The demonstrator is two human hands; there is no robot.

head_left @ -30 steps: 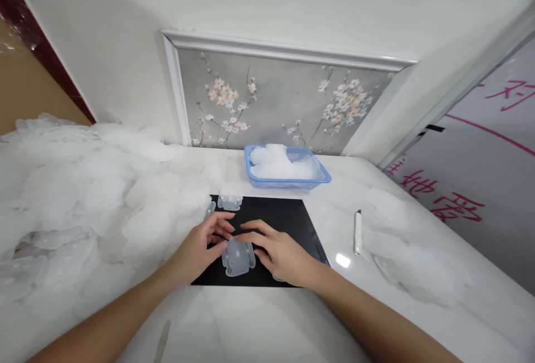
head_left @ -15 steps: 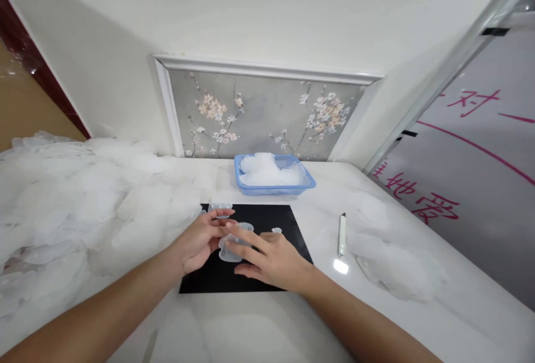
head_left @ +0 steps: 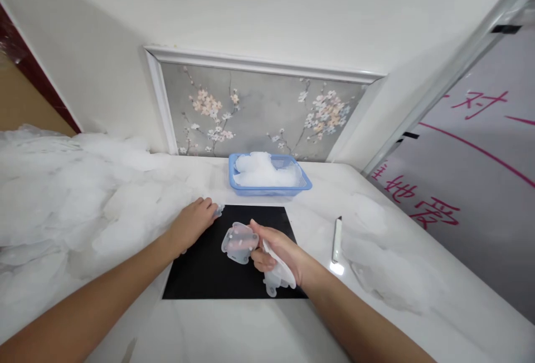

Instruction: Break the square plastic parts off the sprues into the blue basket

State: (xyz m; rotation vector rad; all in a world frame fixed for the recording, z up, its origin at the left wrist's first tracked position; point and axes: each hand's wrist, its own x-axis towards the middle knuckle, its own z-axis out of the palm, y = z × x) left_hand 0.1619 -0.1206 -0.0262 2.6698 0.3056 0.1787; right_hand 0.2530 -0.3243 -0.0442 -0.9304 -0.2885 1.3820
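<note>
Over the black mat (head_left: 200, 274), my right hand (head_left: 278, 246) is closed on thin translucent plastic pieces. One flat piece with rounded lobes and small dots (head_left: 239, 243) sticks out past the fingertips, and more pieces (head_left: 279, 274) show beneath the palm. My left hand (head_left: 194, 221) is at the mat's far left corner, its fingers curled over a small clear plastic piece (head_left: 218, 211). Most of that piece is hidden by the fingers.
A blue basket (head_left: 271, 190) holding white translucent pieces stands against the wall. Large heaps of similar pieces (head_left: 83, 190) cover the left side, with another pile (head_left: 388, 268) at right. A pale-handled craft knife (head_left: 336, 240) lies right of the mat.
My hands were together over the mat around a plastic piece. Now the left has moved away to the far left corner, while the right has turned palm inward, gripping the pieces.
</note>
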